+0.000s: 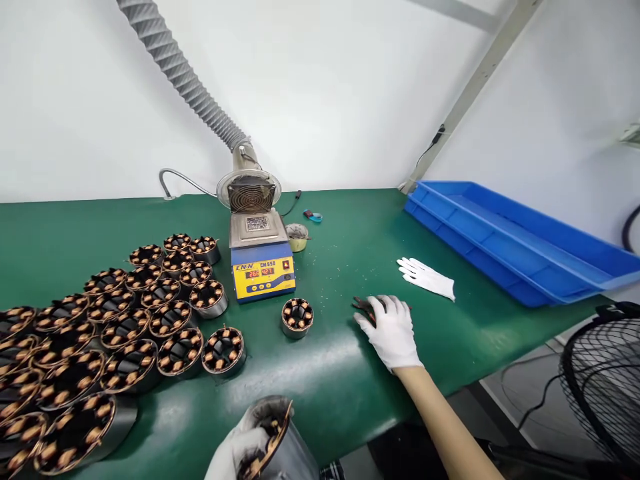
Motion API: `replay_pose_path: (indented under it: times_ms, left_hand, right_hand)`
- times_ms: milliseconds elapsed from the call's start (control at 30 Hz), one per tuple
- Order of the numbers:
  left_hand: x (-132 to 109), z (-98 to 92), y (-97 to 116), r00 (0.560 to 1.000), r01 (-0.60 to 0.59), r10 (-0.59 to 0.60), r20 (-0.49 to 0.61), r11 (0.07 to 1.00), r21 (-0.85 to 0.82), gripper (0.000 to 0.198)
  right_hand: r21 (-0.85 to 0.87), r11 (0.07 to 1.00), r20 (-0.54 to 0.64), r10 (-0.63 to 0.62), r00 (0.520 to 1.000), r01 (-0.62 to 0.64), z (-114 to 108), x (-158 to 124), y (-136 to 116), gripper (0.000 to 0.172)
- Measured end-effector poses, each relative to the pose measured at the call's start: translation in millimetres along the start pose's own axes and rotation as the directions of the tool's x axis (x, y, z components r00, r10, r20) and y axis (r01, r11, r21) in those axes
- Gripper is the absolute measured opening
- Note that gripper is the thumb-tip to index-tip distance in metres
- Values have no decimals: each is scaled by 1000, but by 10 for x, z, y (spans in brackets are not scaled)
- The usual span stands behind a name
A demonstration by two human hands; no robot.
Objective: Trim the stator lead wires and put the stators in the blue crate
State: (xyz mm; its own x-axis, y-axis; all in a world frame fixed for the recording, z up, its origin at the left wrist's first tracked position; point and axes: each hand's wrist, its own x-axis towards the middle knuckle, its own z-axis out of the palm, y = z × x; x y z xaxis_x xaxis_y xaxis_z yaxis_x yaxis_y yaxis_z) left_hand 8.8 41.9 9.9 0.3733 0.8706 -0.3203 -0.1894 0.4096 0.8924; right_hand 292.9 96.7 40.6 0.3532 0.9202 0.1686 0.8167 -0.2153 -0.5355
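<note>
As hand [239, 448] grips stator [274, 432], cup [299, 245] — perhaps flux

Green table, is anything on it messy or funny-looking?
A little. Tiny pale specks are scattered over the mat between the solder pot and the right hand. One loose white glove lies by itself, and one stator sits alone, apart from the packed group.

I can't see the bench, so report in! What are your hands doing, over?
Left hand shut on a wound stator, held low. Right hand over dark tool, grip unclear. Spare glove nearby, apart.
</note>
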Motion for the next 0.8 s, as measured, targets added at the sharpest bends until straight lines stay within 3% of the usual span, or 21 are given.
replay_pose_path:
  times_ms: [100,133,167,200,233,267,300,367,433,500,567,600,633,700,733,767,800]
  left_hand:
    - [-46,46,135,995,-82,92,-35,971,225,31]
    - [-63,67,210,991,-111,129,-38,945,309,31]
    - [-78,89,291,986,-135,162,-40,916,379,31]
    - [-89,110,367,979,-166,203,-32,872,460,30]
    - [-99,131,430,969,-204,249,-11,816,540,28]
    - [-109,149,470,957,-237,291,8,762,602,27]
    - [-122,166,484,939,-264,343,18,686,678,30]
    - [-161,187,436,893,-277,449,39,479,833,56]
    - [-203,191,335,848,-282,520,105,275,919,90]
    - [-218,180,263,795,-364,558,236,129,922,99]
    - [-188,165,274,730,-495,620,289,188,848,78]
    - [-158,157,312,722,-530,644,251,283,799,59]
    - [-125,148,364,743,-530,646,175,408,743,39]
    - [-66,112,482,826,-416,561,-65,682,601,16]
    - [-47,79,535,840,-335,500,-209,783,523,15]
    - [-39,34,578,813,-275,463,-353,840,467,15]
    - [-40,-22,610,759,-242,461,-459,855,459,17]
  right_hand:
    - [285,958,184,-91,979,36,89,-385,-335,47]
    - [442,897,310,-176,934,22,132,-538,-482,53]
    - [729,665,487,-338,805,-163,176,-685,-632,62]
    - [823,430,558,-491,669,-371,220,-816,-776,73]
    - [801,288,586,-553,592,-525,260,-924,-903,74]
    - [761,151,588,-572,572,-631,295,-1005,-1008,70]
    - [723,46,598,-540,592,-689,324,-1061,-1085,62]
    - [693,-88,621,-432,654,-716,366,-1103,-1160,45]
    - [705,-127,615,-380,691,-698,389,-1089,-1164,41]
    - [727,-98,611,-356,706,-679,398,-1062,-1147,45]
    - [740,-75,619,-312,721,-668,398,-1058,-1130,47]
    - [740,-79,624,-290,725,-668,400,-1071,-1119,47]
    - [733,-97,629,-278,726,-673,403,-1094,-1104,47]
    - [704,-152,638,-294,712,-693,420,-1159,-1050,48]
    - [673,-184,650,-315,692,-716,434,-1192,-1011,49]
    - [630,-215,664,-349,661,-746,450,-1220,-969,51]
    - [579,-248,678,-384,627,-777,469,-1240,-925,52]
